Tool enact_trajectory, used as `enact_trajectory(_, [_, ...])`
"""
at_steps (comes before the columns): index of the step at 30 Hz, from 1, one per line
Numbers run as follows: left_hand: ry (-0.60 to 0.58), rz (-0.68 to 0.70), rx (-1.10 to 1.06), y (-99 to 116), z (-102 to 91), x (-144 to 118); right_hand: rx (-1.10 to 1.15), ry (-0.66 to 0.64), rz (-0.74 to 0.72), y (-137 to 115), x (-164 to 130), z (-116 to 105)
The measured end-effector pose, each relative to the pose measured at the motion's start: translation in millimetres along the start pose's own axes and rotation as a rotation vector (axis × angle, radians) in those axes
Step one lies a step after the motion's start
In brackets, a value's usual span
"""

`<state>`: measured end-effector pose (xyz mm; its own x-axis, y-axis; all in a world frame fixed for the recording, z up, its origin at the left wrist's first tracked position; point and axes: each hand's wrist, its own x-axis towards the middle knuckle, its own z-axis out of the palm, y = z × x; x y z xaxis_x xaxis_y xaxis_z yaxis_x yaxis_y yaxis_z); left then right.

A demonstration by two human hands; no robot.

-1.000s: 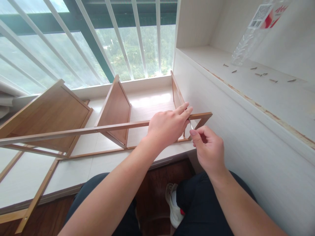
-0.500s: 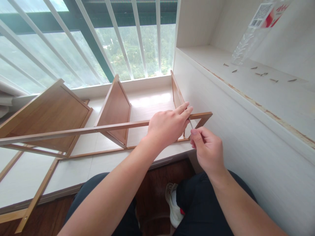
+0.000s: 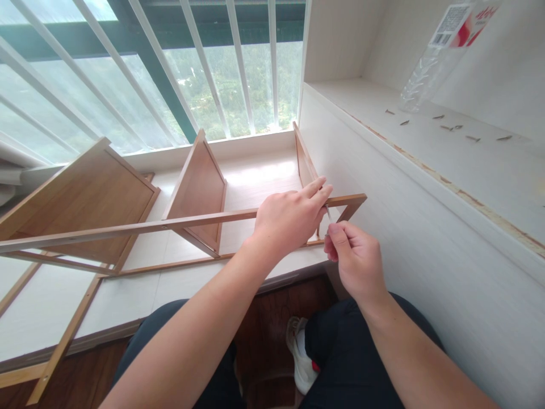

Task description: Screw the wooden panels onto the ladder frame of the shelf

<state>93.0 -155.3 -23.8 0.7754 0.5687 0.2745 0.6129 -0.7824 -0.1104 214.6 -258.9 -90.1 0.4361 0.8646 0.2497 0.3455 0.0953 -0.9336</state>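
A brown wooden shelf frame (image 3: 213, 218) lies on its side along the white window ledge, its panels standing upright. My left hand (image 3: 292, 218) is closed over the front rail near its right end, fingers pointing to the right; its thumb is hidden. Just right of it, my right hand (image 3: 355, 253) pinches a thin metal rod, apparently a hex key (image 3: 329, 214). The rod's upper end meets the rail beside my left fingers, and the contact point is too small to make out. Right of both hands, the rail ends at a corner (image 3: 361, 199).
On the raised white shelf (image 3: 468, 170) at right lie several loose screws (image 3: 446, 128) beside a clear plastic bottle (image 3: 426, 74). Another wooden frame piece (image 3: 68, 335) extends over the ledge edge at lower left. A barred window (image 3: 221, 74) is behind; a white side wall (image 3: 404, 221) stands close at right.
My right hand has shifted slightly left and turned a little with the metal rod. My left hand stays on the rail.
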Motion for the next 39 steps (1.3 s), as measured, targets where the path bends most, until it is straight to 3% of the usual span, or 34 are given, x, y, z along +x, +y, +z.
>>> enact_trajectory(18, [0.013,0.0,0.014,-0.3,0.4,-0.5,0.108,-0.028,0.038,-0.7,0.9,2.4])
enact_trajectory(39, [0.018,0.008,0.0,-0.9,1.4,-0.3,0.563,-0.124,0.254,1.4,4.4,5.8])
